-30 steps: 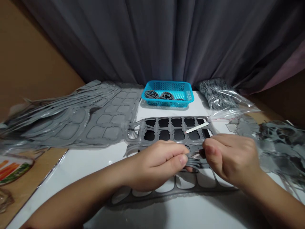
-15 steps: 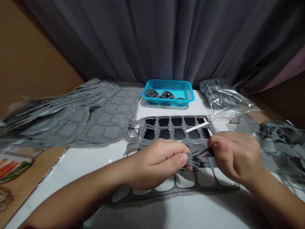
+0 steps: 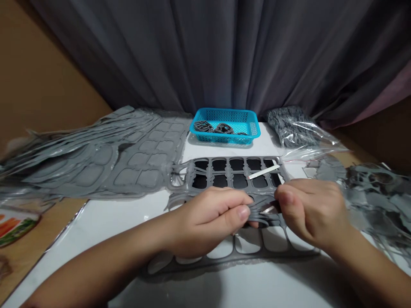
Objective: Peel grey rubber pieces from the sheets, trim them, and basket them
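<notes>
A grey rubber sheet with rows of rectangular cut-outs lies on the white table in front of me. My left hand is closed, thumb and fingers pinching thin grey rubber strips pulled up from the sheet's middle. My right hand is closed too, pinching the same strips from the right, about a thumb's width from the left hand. A small white stick rests on the sheet's far right corner. The near row of the sheet shows empty frames below my hands.
A blue plastic basket with dark rubber rings stands at the back centre. A stack of grey sheets fills the left. A clear bag of grey pieces lies back right, and loose grey scraps pile on the right. A dark curtain hangs behind.
Both hands stay pinched on the strips. The right hand shifted slightly right, then back toward the left hand, working the rubber between them.
</notes>
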Motion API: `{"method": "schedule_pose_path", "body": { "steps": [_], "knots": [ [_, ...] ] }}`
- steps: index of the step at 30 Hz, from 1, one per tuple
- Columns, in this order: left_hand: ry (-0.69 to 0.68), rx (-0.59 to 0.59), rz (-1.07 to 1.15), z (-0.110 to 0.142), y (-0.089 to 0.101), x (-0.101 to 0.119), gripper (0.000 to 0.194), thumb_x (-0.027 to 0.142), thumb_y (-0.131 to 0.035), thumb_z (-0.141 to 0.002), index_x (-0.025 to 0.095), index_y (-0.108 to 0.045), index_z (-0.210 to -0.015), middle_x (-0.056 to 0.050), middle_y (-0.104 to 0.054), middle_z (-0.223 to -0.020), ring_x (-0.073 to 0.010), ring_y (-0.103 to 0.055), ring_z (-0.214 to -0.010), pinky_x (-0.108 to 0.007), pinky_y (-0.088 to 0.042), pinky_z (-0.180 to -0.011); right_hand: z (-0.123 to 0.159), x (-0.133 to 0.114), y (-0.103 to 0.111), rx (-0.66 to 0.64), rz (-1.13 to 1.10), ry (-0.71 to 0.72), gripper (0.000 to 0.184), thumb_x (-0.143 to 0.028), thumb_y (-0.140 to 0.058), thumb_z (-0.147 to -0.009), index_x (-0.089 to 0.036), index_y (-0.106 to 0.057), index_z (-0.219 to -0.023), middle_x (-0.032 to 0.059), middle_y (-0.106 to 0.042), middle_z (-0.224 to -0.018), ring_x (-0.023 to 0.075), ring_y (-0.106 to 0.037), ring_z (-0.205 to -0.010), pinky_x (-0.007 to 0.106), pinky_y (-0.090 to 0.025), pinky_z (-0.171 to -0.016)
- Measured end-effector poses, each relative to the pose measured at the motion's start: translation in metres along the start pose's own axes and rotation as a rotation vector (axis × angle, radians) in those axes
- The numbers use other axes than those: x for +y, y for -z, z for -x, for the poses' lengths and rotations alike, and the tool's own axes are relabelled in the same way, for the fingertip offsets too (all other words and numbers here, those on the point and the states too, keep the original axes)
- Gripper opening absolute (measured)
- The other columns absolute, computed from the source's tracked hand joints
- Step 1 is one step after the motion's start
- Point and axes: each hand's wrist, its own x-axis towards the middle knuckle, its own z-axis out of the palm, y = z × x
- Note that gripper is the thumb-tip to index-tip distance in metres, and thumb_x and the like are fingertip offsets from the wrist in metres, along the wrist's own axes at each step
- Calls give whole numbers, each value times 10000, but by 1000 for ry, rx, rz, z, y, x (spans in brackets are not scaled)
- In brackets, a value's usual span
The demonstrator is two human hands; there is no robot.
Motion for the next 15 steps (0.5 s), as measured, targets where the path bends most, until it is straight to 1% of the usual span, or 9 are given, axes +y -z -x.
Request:
{"method": "schedule_pose_path", "body": {
  "steps": [5, 10, 15],
  "knots": [
    [-39, 25, 1, 0, -2, -1, 288, 263, -325, -945, 140, -548, -812, -10, -518, -723, -136, -515, -726, -231, -395, -682, -2, -1, -1, 8, -5, 1, 453, -212, -309, -930, -197, -396, -486, -31, -342, -424, 102, -302, -396, 271, -205, -450],
    [-42, 15, -6, -1, -3, -3, 298, 271, -317, -949, 143, -541, -800, -5, -505, -697, -136, -507, -717, -228, -388, -671, -2, -3, -2, 1, 4, 8, 459, -212, -303, -933, -193, -414, -487, -25, -372, -420, 101, -325, -395, 268, -216, -452],
    [-42, 13, -9, -2, -3, -2, 294, 249, -313, -950, 142, -547, -807, -5, -507, -718, -124, -509, -713, -217, -397, -670, -2, -4, -2, -2, 29, 5, 468, -211, -302, -935, -191, -424, -484, -22, -381, -414, 97, -340, -390, 261, -224, -453]
  ]
}}
